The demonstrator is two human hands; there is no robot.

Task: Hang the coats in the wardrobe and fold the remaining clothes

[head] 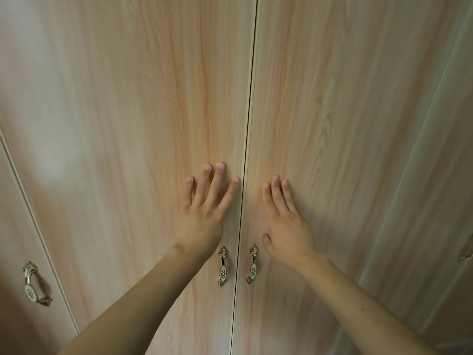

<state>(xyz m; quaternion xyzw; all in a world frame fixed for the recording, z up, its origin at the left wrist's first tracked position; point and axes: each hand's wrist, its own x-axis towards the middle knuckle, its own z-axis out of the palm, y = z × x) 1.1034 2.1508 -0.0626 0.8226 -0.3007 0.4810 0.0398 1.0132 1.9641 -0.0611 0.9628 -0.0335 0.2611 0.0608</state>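
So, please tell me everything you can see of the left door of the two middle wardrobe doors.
The left middle door is a tall flat panel of pale wood-grain, probably laminate, with reddish streaks. It looks shut, its edge meeting the right middle door along a thin dark seam. A small ornate gold-coloured handle with an oval white inlay stands upright near that edge. The left hand lies flat on it, fingers spread, just above the handle.
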